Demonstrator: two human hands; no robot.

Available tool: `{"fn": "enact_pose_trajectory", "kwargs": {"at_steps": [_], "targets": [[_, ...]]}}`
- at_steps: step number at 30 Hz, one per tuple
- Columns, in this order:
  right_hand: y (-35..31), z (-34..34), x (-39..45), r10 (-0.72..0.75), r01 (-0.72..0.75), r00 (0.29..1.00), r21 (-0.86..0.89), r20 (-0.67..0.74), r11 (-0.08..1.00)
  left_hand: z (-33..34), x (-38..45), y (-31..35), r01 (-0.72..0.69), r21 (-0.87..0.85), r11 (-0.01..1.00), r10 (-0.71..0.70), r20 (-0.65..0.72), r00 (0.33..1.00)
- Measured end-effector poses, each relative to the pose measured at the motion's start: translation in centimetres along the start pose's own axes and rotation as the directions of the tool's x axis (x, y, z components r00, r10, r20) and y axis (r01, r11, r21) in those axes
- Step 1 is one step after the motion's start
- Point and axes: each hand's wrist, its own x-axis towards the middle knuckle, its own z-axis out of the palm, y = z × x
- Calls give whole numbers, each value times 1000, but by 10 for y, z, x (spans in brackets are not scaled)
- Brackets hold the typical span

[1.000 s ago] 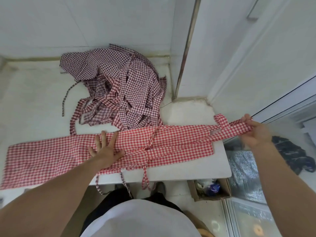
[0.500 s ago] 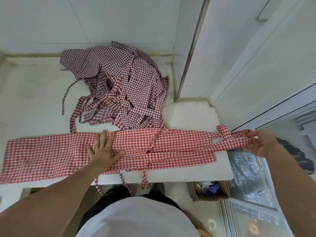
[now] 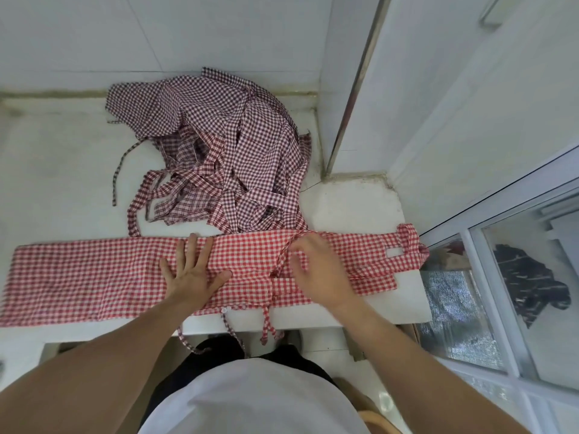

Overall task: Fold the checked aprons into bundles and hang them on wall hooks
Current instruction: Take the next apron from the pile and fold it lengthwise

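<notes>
Both grips spread flat on folded red apron: L hand; R hand mid-strip, blurred.

No readable text, label, brand, number or sign is shown anywhere in the head view. Only a plain check pattern is carried by the red apron and the heaped aprons.

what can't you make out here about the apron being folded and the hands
Head view only:
- right hand: motion-blurred; grip on the red apron unclear.
- Apron's left end: cut off by the frame edge.
- Fabric under the left hand: hidden by the palm.
- Apron pile: count unclear, tangled.
- Wall hooks: not in view.
</notes>
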Motion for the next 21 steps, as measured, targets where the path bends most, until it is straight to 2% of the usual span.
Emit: {"fn": "enact_pose_trajectory", "kwargs": {"at_steps": [2,5,9,13,16,19,21], "targets": [[-15,35,-1,-116,115,983,20,144,993,1,-1,0,-4,-4,1000,4,-10,1000],[18,50,-8,-61,67,982,-22,181,998,5,-5,-3,2,-24,1000,-2,-22,1000],[89,4,-28,54,-26,992,-242,111,970,3,-7,-7,-6,-31,1000,5,-31,1000],[135,-47,-43,120,-92,991,-356,57,930,1,-6,-8,-12,-24,1000,12,-13,1000],[141,-64,-51,169,-179,984,-319,-58,931,-1,-4,-12,-19,-15,1000,19,-4,1000],[140,-77,-57,267,-317,931,-191,-248,929,-4,-2,-15,-20,8,1000,20,2,1000],[139,-85,-62,262,-320,922,-184,-285,929,-5,-2,-16,-15,12,1000,15,1,1000]]}}
